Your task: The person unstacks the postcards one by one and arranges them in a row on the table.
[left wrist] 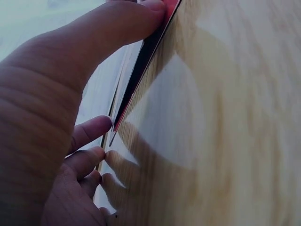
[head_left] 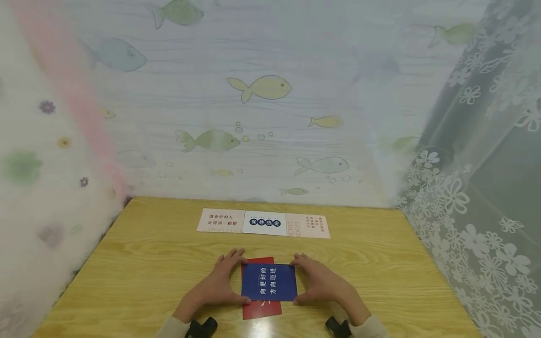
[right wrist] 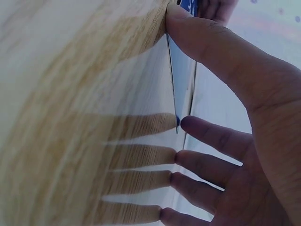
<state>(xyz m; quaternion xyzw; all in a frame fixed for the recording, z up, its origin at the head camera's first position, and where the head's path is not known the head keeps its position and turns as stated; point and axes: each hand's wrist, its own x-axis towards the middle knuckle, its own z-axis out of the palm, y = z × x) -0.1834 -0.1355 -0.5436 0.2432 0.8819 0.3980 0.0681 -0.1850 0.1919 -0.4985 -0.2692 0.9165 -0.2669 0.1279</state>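
Observation:
A blue card [head_left: 284, 282] with white characters turned sideways lies crosswise over a red card [head_left: 255, 312], whose upper and lower ends show. My left hand [head_left: 215, 284] holds the blue card's left side, thumb at the near corner and index finger at the far corner. At the opposite side, my right hand [head_left: 322, 281] holds the right corners in the same way. The left wrist view shows the left thumb [left wrist: 117, 21] over the dark card edge, close to the wood. The right thumb [right wrist: 188, 28] touches the card's edge in the right wrist view.
Farther back on the wooden table [head_left: 160, 263], a cream card [head_left: 220, 227], a white card with dark blue circles [head_left: 264, 229] and a pale pink card [head_left: 310, 230] form a row. Behind the table hangs a fish-patterned cloth [head_left: 270, 178], with lace [head_left: 477, 239] at the right.

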